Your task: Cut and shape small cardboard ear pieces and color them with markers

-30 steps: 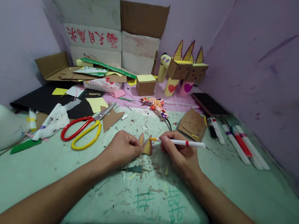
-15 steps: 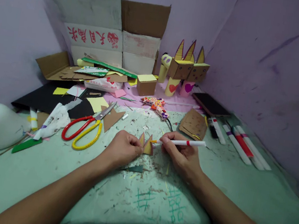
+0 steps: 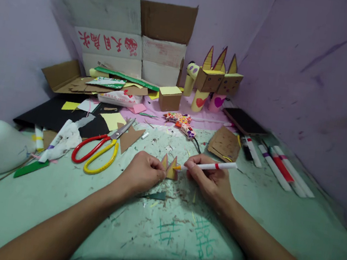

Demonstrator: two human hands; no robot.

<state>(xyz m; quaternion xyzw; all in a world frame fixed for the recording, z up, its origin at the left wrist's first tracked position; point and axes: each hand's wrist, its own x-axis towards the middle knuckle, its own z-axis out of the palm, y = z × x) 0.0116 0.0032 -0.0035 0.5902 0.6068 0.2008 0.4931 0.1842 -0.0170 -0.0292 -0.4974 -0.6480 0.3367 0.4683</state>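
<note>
Between my hands is a small cardboard piece with two pointed ears (image 3: 172,170), yellowish with a darker edge. My left hand (image 3: 146,170) pinches its left side, and the fingertips cover part of it. In my right hand (image 3: 210,178) is a white marker with a red band (image 3: 216,166), held like a pen. Its orange tip meets the right ear's edge. Just below lies a dark green scrap (image 3: 156,195) on the green tabletop (image 3: 89,221). Scissors with red and yellow handles (image 3: 103,148) rest to the left, blades pointing away.
Behind stand cardboard animal figures (image 3: 211,81) and a small box (image 3: 169,99). A patterned glue gun (image 3: 184,123) with a cable lies mid-table. Several markers (image 3: 280,164) and a phone-like black slab (image 3: 245,121) are at right. A white jug-like vessel (image 3: 0,146) stands left.
My right hand has lowered the marker's tip slightly along the right ear's edge. My left hand keeps its hold on the cardboard piece.
</note>
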